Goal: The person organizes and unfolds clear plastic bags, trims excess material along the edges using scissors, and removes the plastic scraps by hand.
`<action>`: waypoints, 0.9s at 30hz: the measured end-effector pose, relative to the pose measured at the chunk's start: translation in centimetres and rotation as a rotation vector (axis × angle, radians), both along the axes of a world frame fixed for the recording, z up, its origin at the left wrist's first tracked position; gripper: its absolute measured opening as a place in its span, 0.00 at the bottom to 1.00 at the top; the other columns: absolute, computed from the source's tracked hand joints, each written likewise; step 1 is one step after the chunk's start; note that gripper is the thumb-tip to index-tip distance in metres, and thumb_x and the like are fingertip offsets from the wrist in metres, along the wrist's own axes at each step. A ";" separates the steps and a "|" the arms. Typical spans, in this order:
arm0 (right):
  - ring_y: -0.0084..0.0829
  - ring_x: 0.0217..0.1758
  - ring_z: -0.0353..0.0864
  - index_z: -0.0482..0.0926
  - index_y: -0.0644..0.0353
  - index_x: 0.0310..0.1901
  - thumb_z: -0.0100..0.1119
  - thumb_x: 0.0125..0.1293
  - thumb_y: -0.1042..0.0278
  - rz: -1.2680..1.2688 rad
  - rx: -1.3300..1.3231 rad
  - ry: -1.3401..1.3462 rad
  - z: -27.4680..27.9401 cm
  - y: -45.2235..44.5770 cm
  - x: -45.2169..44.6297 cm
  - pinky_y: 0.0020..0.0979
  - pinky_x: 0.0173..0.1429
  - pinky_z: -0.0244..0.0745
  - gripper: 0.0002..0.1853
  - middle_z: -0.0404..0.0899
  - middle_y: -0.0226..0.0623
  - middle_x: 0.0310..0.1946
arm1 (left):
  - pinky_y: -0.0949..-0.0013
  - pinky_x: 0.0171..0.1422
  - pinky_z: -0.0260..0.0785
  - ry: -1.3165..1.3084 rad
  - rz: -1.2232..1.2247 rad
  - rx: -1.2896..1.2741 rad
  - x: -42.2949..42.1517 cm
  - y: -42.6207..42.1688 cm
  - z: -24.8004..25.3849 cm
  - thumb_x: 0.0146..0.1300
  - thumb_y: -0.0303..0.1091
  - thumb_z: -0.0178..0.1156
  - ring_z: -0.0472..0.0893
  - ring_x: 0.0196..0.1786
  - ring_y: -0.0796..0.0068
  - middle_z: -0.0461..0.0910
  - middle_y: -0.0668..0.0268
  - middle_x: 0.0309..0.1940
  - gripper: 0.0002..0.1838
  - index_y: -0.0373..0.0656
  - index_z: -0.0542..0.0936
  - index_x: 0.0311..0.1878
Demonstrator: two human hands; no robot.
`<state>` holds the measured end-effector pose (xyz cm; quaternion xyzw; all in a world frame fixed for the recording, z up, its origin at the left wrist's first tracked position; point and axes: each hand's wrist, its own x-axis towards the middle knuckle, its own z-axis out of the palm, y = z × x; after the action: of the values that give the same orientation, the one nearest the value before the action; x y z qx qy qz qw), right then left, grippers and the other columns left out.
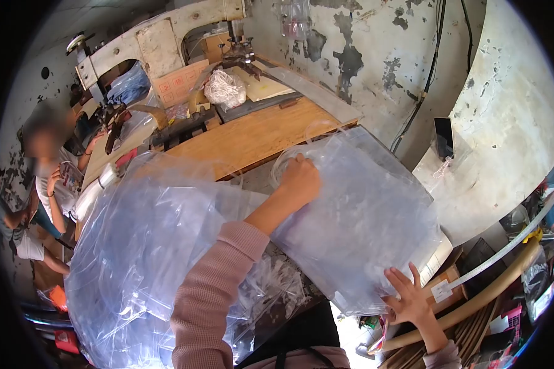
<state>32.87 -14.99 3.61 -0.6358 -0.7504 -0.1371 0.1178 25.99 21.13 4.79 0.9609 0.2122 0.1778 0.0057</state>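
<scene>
A stack of clear plastic sheets [363, 215] lies on the table in front of me, with looped clear tubing or handles [281, 165] at its far left corner. My left hand [300, 179] is closed at that corner, its fingers bent over the plastic and the loops; what exactly they pinch is hidden. At the near right edge of the stack, my right hand [406, 296] rests with its fingers spread. To the left, a large heap of crumpled clear plastic [148, 246] covers the table and hangs over its near side.
Behind the stack stands a machine [157, 43] with a wooden board [252, 132] and a bundle of white string [225, 89]. A phone [443, 138] is at the right. People [58, 184] are at the far left. A cardboard box [446, 289] and hoses sit at the lower right.
</scene>
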 end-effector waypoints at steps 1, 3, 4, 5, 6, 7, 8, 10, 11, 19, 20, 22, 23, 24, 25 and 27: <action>0.42 0.64 0.65 0.77 0.48 0.33 0.59 0.46 0.62 -0.073 -0.023 0.031 -0.2 -0.7 -0.5 0.49 0.70 0.52 0.10 0.67 0.45 0.59 | 0.54 0.45 0.71 -0.056 0.062 0.115 -0.3 0.0 0.5 0.57 0.42 0.56 0.79 0.39 0.48 0.78 0.45 0.34 0.17 0.34 0.80 0.35; 0.41 0.65 0.63 0.77 0.50 0.40 0.60 0.43 0.60 -0.136 0.160 0.257 -1.0 -1.9 -1.1 0.49 0.69 0.53 0.18 0.65 0.44 0.60 | 0.54 0.47 0.71 0.126 0.047 -0.060 -0.9 0.5 2.2 0.57 0.45 0.56 0.78 0.41 0.47 0.77 0.43 0.38 0.20 0.34 0.81 0.35; 0.41 0.65 0.62 0.76 0.51 0.47 0.61 0.41 0.59 -0.193 0.344 0.477 -1.4 -2.5 -1.3 0.49 0.68 0.54 0.26 0.63 0.44 0.61 | 0.54 0.48 0.70 0.301 0.038 -0.234 -1.0 0.9 2.8 0.58 0.48 0.56 0.78 0.42 0.47 0.76 0.42 0.42 0.22 0.33 0.82 0.34; 0.41 0.65 0.61 0.71 0.52 0.54 0.59 0.45 0.56 -0.368 0.437 0.631 -2.0 -2.1 -1.6 0.49 0.67 0.54 0.30 0.61 0.43 0.62 | 0.54 0.48 0.70 0.306 0.037 -0.239 -0.9 1.2 2.8 0.58 0.48 0.56 0.78 0.42 0.47 0.76 0.42 0.42 0.22 0.33 0.82 0.34; 0.41 0.65 0.60 0.65 0.53 0.61 0.58 0.50 0.53 -0.525 0.547 0.803 -2.6 -1.7 -2.0 0.48 0.67 0.53 0.34 0.59 0.42 0.63 | 0.54 0.49 0.70 0.317 0.019 -0.233 -0.8 1.4 2.8 0.57 0.51 0.55 0.77 0.45 0.48 0.74 0.41 0.46 0.24 0.33 0.82 0.32; 0.40 0.66 0.58 0.61 0.53 0.63 0.54 0.55 0.50 -0.663 0.659 1.131 -2.3 -1.2 -1.2 0.47 0.66 0.54 0.34 0.57 0.41 0.64 | 0.54 0.50 0.69 0.328 0.000 -0.225 -0.7 1.5 2.8 0.57 0.53 0.55 0.76 0.47 0.48 0.72 0.40 0.50 0.26 0.33 0.82 0.31; 0.39 0.66 0.57 0.56 0.53 0.66 0.50 0.61 0.48 -0.797 0.768 1.462 -2.5 -1.0 -0.5 0.47 0.65 0.54 0.34 0.56 0.40 0.64 | 0.54 0.50 0.69 0.334 -0.004 -0.223 -0.8 1.3 2.5 0.57 0.53 0.55 0.76 0.47 0.48 0.72 0.40 0.50 0.26 0.33 0.82 0.31; 0.38 0.67 0.55 0.54 0.56 0.67 0.48 0.65 0.45 -0.836 0.651 1.847 -2.9 -0.4 -0.5 0.42 0.66 0.52 0.35 0.56 0.41 0.63 | 0.55 0.51 0.69 0.068 -0.051 0.222 -0.9 1.1 1.7 0.56 0.54 0.57 0.74 0.50 0.51 0.72 0.43 0.48 0.26 0.33 0.82 0.29; 0.38 0.66 0.56 0.53 0.56 0.67 0.51 0.64 0.48 -0.801 0.593 1.876 -2.8 0.5 -1.2 0.40 0.66 0.54 0.35 0.56 0.42 0.64 | 0.55 0.51 0.69 0.070 -0.052 0.227 -0.7 1.4 1.7 0.56 0.54 0.57 0.74 0.50 0.51 0.72 0.43 0.48 0.26 0.33 0.82 0.29; 0.38 0.56 0.68 0.51 0.52 0.69 0.52 0.52 0.81 -0.667 0.562 2.168 -0.8 2.4 -2.6 0.35 0.57 0.68 0.41 0.63 0.42 0.57 | 0.58 0.46 0.70 -0.014 -0.310 -0.160 -1.0 3.2 0.2 0.56 0.51 0.58 0.76 0.43 0.53 0.73 0.49 0.39 0.24 0.32 0.79 0.30; 0.38 0.56 0.68 0.51 0.52 0.69 0.52 0.52 0.81 -0.671 0.563 2.175 -0.2 2.4 -2.7 0.35 0.57 0.68 0.41 0.63 0.42 0.57 | 0.58 0.46 0.70 -0.007 -0.311 -0.161 -0.9 3.2 0.1 0.56 0.51 0.58 0.76 0.43 0.53 0.73 0.49 0.39 0.24 0.32 0.79 0.30; 0.38 0.55 0.71 0.55 0.54 0.67 0.52 0.45 0.82 -0.642 0.495 2.201 0.7 2.1 -2.7 0.35 0.55 0.72 0.42 0.67 0.41 0.56 | 0.57 0.46 0.70 0.158 -0.191 -0.058 -0.2 2.1 1.0 0.56 0.55 0.55 0.77 0.41 0.50 0.76 0.49 0.38 0.27 0.33 0.81 0.32; 0.37 0.51 0.74 0.61 0.58 0.62 0.54 0.48 0.78 -0.591 0.511 2.190 -0.2 1.5 -2.2 0.34 0.52 0.73 0.35 0.71 0.41 0.51 | 0.57 0.46 0.70 0.158 -0.197 -0.068 0.5 1.6 1.5 0.56 0.55 0.55 0.77 0.41 0.50 0.76 0.49 0.38 0.27 0.33 0.81 0.32; 0.37 0.51 0.74 0.61 0.58 0.62 0.54 0.48 0.78 -0.606 0.510 2.183 -1.2 1.3 -1.6 0.34 0.52 0.73 0.35 0.71 0.41 0.51 | 0.57 0.47 0.70 0.303 -0.152 -0.057 1.3 1.2 2.3 0.55 0.57 0.54 0.78 0.42 0.50 0.78 0.48 0.38 0.29 0.33 0.81 0.33; 0.36 0.48 0.76 0.64 0.59 0.59 0.56 0.50 0.74 -0.663 0.561 2.283 -2.1 1.1 -1.1 0.34 0.51 0.74 0.30 0.73 0.40 0.47 | 0.56 0.47 0.70 0.446 -0.107 -0.043 2.1 1.1 2.9 0.55 0.60 0.52 0.78 0.43 0.49 0.79 0.46 0.38 0.32 0.33 0.82 0.34; 0.35 0.41 0.79 0.70 0.60 0.51 0.59 0.55 0.64 -0.812 0.624 2.321 -2.6 1.7 -0.9 0.32 0.48 0.75 0.22 0.77 0.36 0.37 | 0.56 0.47 0.70 0.474 -0.099 -0.149 2.9 1.5 3.1 0.54 0.61 0.52 0.79 0.44 0.50 0.79 0.45 0.39 0.33 0.33 0.82 0.35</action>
<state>31.96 -13.31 1.06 -0.5107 0.1059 0.3024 0.7978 28.89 22.60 7.87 0.9819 0.1731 -0.0689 0.0355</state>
